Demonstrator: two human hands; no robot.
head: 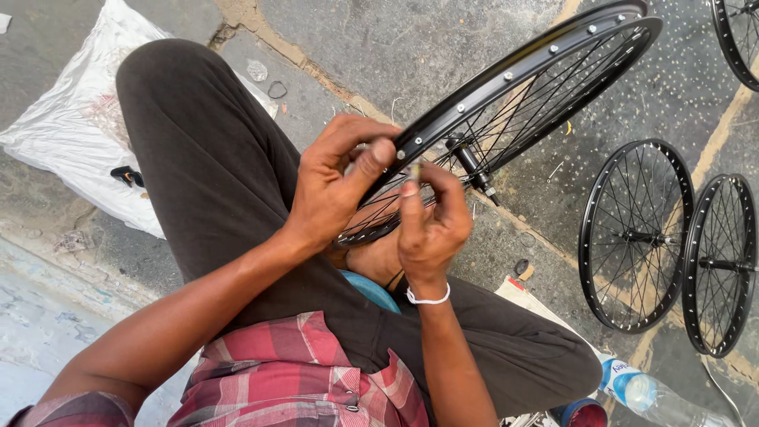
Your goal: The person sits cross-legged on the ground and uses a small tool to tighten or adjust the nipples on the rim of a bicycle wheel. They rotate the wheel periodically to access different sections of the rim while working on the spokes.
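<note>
The black wheel rim [506, 79] is pinched tight under the left hand [336, 182], resting over the lap. A small spoke nipple [414, 171], probably, is nipped in the right hand's [431, 225] fingertips just beside that grip; best kept square to its hole.

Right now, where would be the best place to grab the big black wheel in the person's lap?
Probably the bare rim of the black wheel, from its outer edge: it is smooth and sturdy, while the thin spokes inside are tightly crossed. The left hand already grips the rim's near end; the right hand pinches something small.
</note>
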